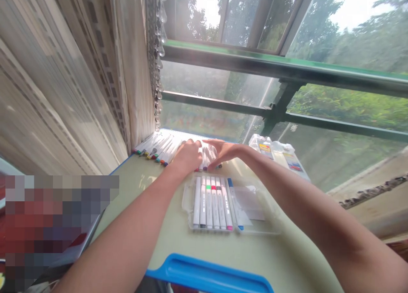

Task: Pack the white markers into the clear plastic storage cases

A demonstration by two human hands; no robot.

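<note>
At the far edge of the table, a row of white markers [165,146] with coloured ends lies side by side. My left hand [188,155] rests over the row, its fingers curled down; what they close on is hidden. Just to its right, my right hand [225,149] reaches in with thumb and fingers spread apart. Several white markers [205,157] lie between the two hands, near the right thumb. Closer to me is an open clear plastic case [188,199]. Its left half holds a row of white markers [213,206], and a blue-ended marker [235,204] lies in the right half.
Clear plastic packages [280,153] with labels stand at the back right, by the window [223,78]. A blue tray-like handle [216,271] sits at the table's [172,242] near edge. Pale curtains [79,72] hang at the left. Part of the lower left is blurred out.
</note>
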